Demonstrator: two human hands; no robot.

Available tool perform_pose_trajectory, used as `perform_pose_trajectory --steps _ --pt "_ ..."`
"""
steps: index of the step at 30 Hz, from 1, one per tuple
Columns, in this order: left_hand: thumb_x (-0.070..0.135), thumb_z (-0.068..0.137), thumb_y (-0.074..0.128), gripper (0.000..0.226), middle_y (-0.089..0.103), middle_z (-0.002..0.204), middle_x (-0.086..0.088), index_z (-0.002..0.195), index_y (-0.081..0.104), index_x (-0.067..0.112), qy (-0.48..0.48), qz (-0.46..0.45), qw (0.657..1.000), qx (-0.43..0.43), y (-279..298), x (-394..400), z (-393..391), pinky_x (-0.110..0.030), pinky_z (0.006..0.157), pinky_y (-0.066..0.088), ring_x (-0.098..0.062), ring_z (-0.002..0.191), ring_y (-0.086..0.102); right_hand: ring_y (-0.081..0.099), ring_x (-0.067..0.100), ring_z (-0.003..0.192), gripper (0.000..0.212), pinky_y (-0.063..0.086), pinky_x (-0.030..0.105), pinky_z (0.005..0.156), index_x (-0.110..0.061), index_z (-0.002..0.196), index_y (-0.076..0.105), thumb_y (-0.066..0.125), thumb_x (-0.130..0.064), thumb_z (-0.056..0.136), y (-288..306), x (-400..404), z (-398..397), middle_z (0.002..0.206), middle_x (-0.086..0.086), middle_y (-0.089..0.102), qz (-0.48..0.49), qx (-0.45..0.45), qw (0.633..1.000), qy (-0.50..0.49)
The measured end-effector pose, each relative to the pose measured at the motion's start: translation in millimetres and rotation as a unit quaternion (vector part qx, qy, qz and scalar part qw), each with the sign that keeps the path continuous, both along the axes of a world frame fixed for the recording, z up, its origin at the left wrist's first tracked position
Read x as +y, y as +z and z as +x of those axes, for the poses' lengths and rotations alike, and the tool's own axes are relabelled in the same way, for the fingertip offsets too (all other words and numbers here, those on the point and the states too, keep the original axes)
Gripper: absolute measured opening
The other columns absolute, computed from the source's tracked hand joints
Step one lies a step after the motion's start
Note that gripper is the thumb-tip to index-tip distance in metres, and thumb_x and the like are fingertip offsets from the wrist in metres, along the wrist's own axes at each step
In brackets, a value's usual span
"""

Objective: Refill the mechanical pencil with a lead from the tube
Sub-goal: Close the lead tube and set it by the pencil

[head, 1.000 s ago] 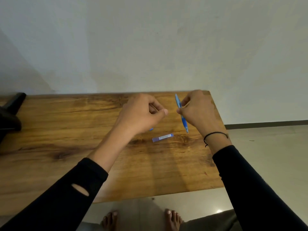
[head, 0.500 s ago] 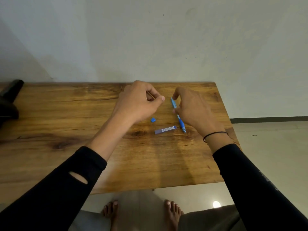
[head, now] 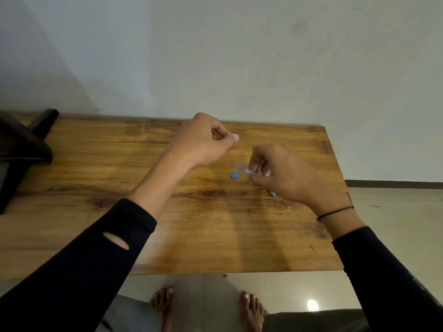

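Observation:
My right hand point(head: 285, 174) pinches the small translucent lead tube point(head: 241, 168) and holds it just above the wooden table point(head: 167, 236); the tube's open end points left. A small blue cap point(head: 234, 175) lies on the table right below the tube. The blue mechanical pencil point(head: 272, 194) lies on the table under my right hand, and only its tip shows. My left hand point(head: 203, 142) hovers to the upper left of the tube with thumb and forefinger pinched together. Nothing can be made out between those fingers.
A black stand or chair part point(head: 21, 149) occupies the table's far left. The table's back edge meets a pale wall. Its right edge drops to a tiled floor point(head: 395, 207). My bare feet point(head: 251, 307) show below the near edge.
My right hand laid the pencil down on the table and picked up the lead tube from beside it. My left hand kept its pinch and barely moved.

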State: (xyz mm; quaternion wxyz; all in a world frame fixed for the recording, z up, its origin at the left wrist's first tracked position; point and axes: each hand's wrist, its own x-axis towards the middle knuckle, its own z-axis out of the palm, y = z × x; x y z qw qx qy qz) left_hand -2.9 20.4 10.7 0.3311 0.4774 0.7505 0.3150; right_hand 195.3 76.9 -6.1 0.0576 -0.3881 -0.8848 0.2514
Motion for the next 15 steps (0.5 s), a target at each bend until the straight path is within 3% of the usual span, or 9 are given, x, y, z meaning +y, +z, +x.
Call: perform_pose_trajectory --steps 2,4,8,12,15 --pt "0.052 0.095 0.076 0.027 0.084 0.083 0.007 0.087 0.082 0.027 0.005 -0.019 0.999 -0.046 -3.5 -0.4 1.8 -0.047 0.097 0.064 -0.014 0.09 0.081 0.069 0.012 0.069 0.017 0.055 0.022 0.062 -0.014 0.084 0.072 0.083 -0.025 0.09 4.2 5.2 -3.5 0.076 -0.003 0.075 -0.024 0.104 0.991 -0.08" --pt "0.058 0.093 0.076 0.032 0.084 0.08 0.008 0.088 0.084 0.027 0.013 -0.024 0.995 -0.091 -6.9 -0.8 9.9 -0.046 0.095 0.066 -0.012 0.086 0.082 0.071 0.012 0.068 0.015 0.056 0.018 0.061 -0.015 0.086 0.073 0.084 -0.023 0.089 5.8 6.1 -9.4 0.074 -0.003 0.075 -0.057 0.173 0.973 -0.14" --pt "0.04 0.099 0.077 0.019 0.085 0.079 0.005 0.086 0.084 0.028 0.039 0.051 0.991 -0.119 -9.9 0.1 23.1 -0.04 0.083 0.068 -0.01 0.076 0.083 0.079 0.022 0.075 0.015 0.068 0.039 0.07 -0.008 0.092 0.073 0.085 -0.016 0.089 4.9 1.7 -23.5 0.08 0.006 0.078 -0.104 0.284 0.931 -0.204" --pt "0.03 0.102 0.073 0.017 0.084 0.075 0.002 0.087 0.08 0.026 0.064 0.102 0.989 -0.084 -7.1 0.0 17.9 -0.046 0.082 0.069 -0.01 0.07 0.083 0.079 0.021 0.077 0.019 0.067 0.033 0.068 -0.005 0.098 0.076 0.089 -0.011 0.086 4.3 0.0 -28.9 0.087 0.008 0.08 -0.131 0.32 0.924 -0.165" --pt "0.031 0.103 0.07 0.015 0.083 0.076 0.0 0.092 0.078 0.022 0.068 0.116 0.989 -0.061 -4.3 -1.5 11.5 -0.051 0.081 0.069 -0.014 0.073 0.083 0.075 0.008 0.079 0.013 0.064 0.024 0.069 -0.011 0.098 0.077 0.084 -0.005 0.089 1.3 6.0 -27.0 0.086 -0.004 0.079 -0.126 0.309 0.934 -0.125"
